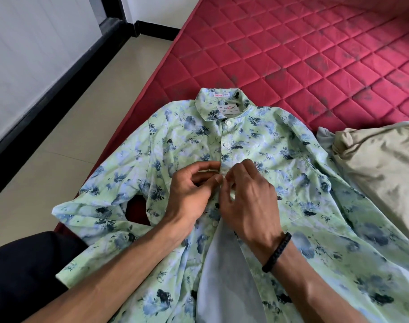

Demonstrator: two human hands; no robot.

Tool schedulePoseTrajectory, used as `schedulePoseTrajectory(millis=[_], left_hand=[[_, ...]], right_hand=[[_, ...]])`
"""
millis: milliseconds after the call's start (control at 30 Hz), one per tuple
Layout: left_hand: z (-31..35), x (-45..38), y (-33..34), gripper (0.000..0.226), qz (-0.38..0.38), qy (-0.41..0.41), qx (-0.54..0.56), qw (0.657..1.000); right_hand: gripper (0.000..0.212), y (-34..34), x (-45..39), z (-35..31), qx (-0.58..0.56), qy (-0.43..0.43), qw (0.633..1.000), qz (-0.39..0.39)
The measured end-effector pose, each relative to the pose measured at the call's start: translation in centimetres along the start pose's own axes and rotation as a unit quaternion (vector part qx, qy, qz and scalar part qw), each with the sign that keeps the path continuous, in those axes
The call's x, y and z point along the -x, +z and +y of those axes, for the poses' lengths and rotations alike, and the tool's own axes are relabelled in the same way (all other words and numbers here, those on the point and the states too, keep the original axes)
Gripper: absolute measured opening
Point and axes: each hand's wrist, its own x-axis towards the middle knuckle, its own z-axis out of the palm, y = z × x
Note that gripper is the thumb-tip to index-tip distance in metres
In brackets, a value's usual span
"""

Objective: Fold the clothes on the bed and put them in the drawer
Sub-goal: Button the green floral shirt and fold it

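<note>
A light green shirt (310,164) with a blue floral print lies front-up on the red quilted mattress (315,54), collar at the far end. Its two top buttons are fastened; below my hands the front hangs apart and shows the pale lining. My left hand (192,190) and my right hand (247,197) meet at the middle of the button strip. Both pinch the cloth there, fingertips almost touching, at the third button. A black braided band circles my right wrist.
A beige garment (380,159) lies crumpled on the mattress to the right, over a pale grey one (324,136). Beige floor tiles (87,108) run along the bed's left side, edged by a black skirting and white wall. A dark cloth (24,271) shows at the lower left.
</note>
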Motion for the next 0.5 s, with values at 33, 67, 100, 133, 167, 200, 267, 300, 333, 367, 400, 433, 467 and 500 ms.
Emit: schedulePoseTrajectory(millis=[33, 67, 100, 133, 167, 200, 267, 300, 333, 367, 400, 433, 467, 500], left_hand=[[0.1, 0.0, 0.1, 0.026, 0.0, -0.02, 0.023, 1.0], [0.2, 0.0, 0.2, 0.026, -0.002, -0.044, 0.052, 0.998], [0.3, -0.1, 0.2, 0.028, 0.0, -0.069, 0.085, 0.994], [0.4, -0.1, 0.3, 0.029, 0.002, -0.091, 0.118, 0.989], [0.4, -0.3, 0.3, 0.03, 0.005, -0.108, 0.142, 0.984], [0.3, -0.5, 0.2, 0.03, 0.006, -0.121, 0.158, 0.98], [0.3, -0.7, 0.0, 0.031, 0.0, -0.13, 0.163, 0.978], [0.3, -0.9, -0.2, 0.031, -0.007, -0.129, 0.154, 0.98], [0.3, -0.9, -0.4, 0.031, -0.017, -0.122, 0.135, 0.983], [0.3, -0.9, -0.6, 0.03, -0.03, -0.107, 0.102, 0.989], [0.3, -1.0, -0.8, 0.029, -0.044, -0.084, 0.059, 0.994], [0.3, -1.1, -1.0, 0.027, -0.057, -0.05, 0.011, 0.997], [0.2, -1.2, -1.3, 0.025, -0.066, -0.006, -0.04, 0.997], [0.2, -1.3, -1.5, 0.023, -0.075, 0.047, -0.096, 0.991]], right_hand=[[0.015, 0.1, 0.0, 0.0, 0.023, -0.019, 1.0, 0.01], [0.015, 0.1, 0.0, 0.1, 0.032, -0.027, 0.999, 0.019], [0.016, 0.3, 0.1, 0.3, 0.02, -0.027, 0.999, 0.023], [0.015, 0.4, 0.1, 0.3, -0.018, -0.008, 1.0, 0.02], [0.014, 0.5, 0.0, 0.5, -0.084, 0.041, 0.996, 0.012], [0.013, 0.4, -0.3, 0.6, -0.176, 0.116, 0.978, 0.0], [0.014, -0.1, -0.9, 0.7, -0.395, 0.294, 0.869, -0.047], [0.013, -0.4, -1.1, 0.7, -0.491, 0.363, 0.788, -0.077], [0.011, -0.6, -1.3, 0.8, -0.556, 0.402, 0.719, -0.105], [0.008, -0.7, -1.4, 1.1, -0.589, 0.421, 0.678, -0.128], [0.007, -0.8, -1.4, 1.5, -0.603, 0.427, 0.658, -0.146], [0.006, -0.8, -1.5, 1.9, -0.609, 0.428, 0.649, -0.156], [0.005, -0.7, -1.5, 2.1, -0.611, 0.425, 0.647, -0.163], [0.005, -0.7, -1.5, 2.3, -0.609, 0.423, 0.649, -0.169]])
